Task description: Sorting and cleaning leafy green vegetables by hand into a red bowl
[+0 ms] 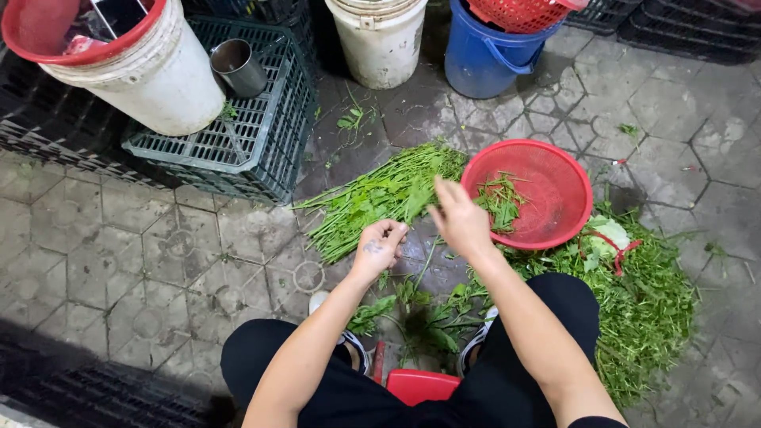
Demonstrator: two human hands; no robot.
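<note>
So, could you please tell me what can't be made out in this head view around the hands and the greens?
- Right hand: blurred by motion, so its grip and whether it holds anything are unclear.
- Left hand: curled into a fist; whatever it holds is hidden by its fingers.
- Red stool: mostly covered by the person's legs.
- White bucket and blue bucket: tops cut off by the upper edge, contents unseen.
- Metal cup: inside too dark.

Both arms bare to the bottom edge of the frame, no sleeves, watch or rings visible. Left hand [379,244] and right hand [460,222] bare, no gloves. Black trousers [507,380] below the hands. White shoes with dark trim [353,341], partly hidden by the forearms.
</note>
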